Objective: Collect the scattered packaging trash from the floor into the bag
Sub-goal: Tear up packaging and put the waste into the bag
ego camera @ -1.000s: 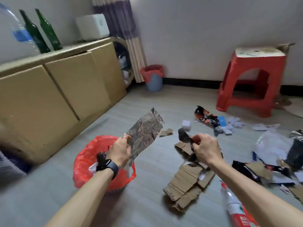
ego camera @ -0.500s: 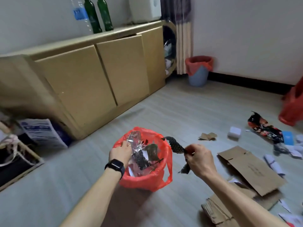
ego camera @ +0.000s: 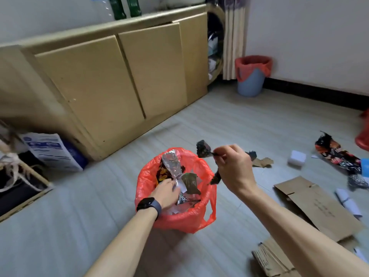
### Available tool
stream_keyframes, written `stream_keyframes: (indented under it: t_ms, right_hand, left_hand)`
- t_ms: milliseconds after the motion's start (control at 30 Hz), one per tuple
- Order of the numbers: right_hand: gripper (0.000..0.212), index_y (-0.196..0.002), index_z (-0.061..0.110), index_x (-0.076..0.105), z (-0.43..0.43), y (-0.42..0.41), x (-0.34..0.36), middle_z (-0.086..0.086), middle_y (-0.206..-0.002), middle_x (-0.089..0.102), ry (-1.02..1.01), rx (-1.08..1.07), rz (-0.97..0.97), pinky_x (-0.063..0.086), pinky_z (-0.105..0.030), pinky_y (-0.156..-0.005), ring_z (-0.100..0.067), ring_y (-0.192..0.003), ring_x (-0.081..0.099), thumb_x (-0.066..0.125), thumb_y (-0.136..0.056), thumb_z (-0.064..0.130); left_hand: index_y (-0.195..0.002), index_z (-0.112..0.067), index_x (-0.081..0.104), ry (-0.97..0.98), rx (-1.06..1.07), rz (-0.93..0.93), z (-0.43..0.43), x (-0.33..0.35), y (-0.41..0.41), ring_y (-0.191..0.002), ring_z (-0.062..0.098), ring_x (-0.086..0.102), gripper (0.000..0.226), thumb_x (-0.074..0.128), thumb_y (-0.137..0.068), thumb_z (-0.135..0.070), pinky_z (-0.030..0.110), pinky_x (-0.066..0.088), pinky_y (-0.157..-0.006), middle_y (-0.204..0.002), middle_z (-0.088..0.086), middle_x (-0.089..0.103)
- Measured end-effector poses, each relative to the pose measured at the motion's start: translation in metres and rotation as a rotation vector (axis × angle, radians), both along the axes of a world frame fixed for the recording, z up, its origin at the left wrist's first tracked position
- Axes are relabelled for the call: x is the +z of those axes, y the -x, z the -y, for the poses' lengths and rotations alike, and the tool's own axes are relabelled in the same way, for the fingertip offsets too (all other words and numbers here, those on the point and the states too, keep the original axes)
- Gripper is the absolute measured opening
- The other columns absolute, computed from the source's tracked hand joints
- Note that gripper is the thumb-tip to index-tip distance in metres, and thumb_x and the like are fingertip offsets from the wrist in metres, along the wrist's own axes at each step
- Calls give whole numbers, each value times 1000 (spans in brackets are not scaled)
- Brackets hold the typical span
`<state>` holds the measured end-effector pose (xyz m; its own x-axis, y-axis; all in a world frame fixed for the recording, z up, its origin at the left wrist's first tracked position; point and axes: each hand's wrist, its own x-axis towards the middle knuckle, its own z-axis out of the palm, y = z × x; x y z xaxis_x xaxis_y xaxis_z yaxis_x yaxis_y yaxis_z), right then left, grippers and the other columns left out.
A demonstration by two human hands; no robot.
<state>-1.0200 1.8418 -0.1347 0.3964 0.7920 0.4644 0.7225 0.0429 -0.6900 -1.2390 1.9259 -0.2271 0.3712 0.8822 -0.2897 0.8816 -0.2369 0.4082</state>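
Red bag (ego camera: 185,220): thin plastic film, crinkling and showing a soft sheen.
Foil wrapper (ego camera: 171,164), in the bag: silvery metallised film, creasing and glinting.
Dark scrap (ego camera: 202,150), over the bag's far right rim: crumpled printed film, looking dull.
Cardboard sheet (ego camera: 319,208), near right: brown board, looking matt and dry.
Printed wrapper (ego camera: 335,154), far right: black and red plastic film, shining glossy.
Floor (ego camera: 79,226): grey surface, looking smooth and reflecting faintly.
Cabinet (ego camera: 99,86), far left: tan panels, looking smooth and matt.
Bin (ego camera: 250,82), far: blue plastic, looking smooth; red film liner crinkling over its rim.
Bottles (ego camera: 117,9), far left: green glass, gleaming.
Curtain (ego camera: 233,37), far: cloth, hanging in soft matt folds.
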Motion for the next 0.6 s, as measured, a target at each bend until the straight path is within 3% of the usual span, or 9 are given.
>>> stream_keyframes:
  t_ms: [100,167,300,400,500,600]
  right_hand:
    - [9,-95,12,74,-25,32,24,-10,-89,65,-120,86,59,56,-42,-64,-33,-70,65,70,-87,8]
    - [10,-95,12,73,-39,58,32,-10,-88,63,-161,158,133,55,-40,-59,-33,-67,64,69,-87,8]
    - [21,-97,12,66,-49,100,7,-7,-89,57,-93,337,376,53,-41,-52,-27,-71,58,71,-80,1]
    - [25,-91,13,63,-47,117,-34,-5,-89,56,4,391,383,53,-39,-48,-27,-72,57,74,-71,2]
    - [22,-99,19,66,-43,123,-69,-2,-96,57,252,336,254,53,-38,-61,-28,-86,61,67,-79,9]
    - [24,-106,21,69,-36,118,-97,-2,-106,61,590,401,232,50,-36,-78,-28,-102,62,57,-86,15]
  left_hand:
    - [-121,-18,65,-108,80,85,3,33,20,-124,16,50,35,44,-97,-33,27,36,-106,-131,-2,57]
    - [-121,-24,63,-128,132,91,4,49,38,-124,13,50,37,42,-94,-36,29,37,-107,-133,-5,57]
    - [-133,-23,53,-108,292,94,13,75,70,-128,21,49,43,38,-94,-31,35,38,-108,-140,3,51]
    - [-144,-12,37,-117,436,105,26,78,87,-133,31,43,50,41,-94,-16,35,36,-106,-146,11,40]
    - [-151,-17,26,-147,492,175,36,76,90,-137,28,39,64,45,-91,-11,33,34,-109,-151,9,32]
    - [-154,-29,14,-182,401,161,44,64,80,-136,25,40,75,52,-89,-27,36,40,-107,-151,4,31]
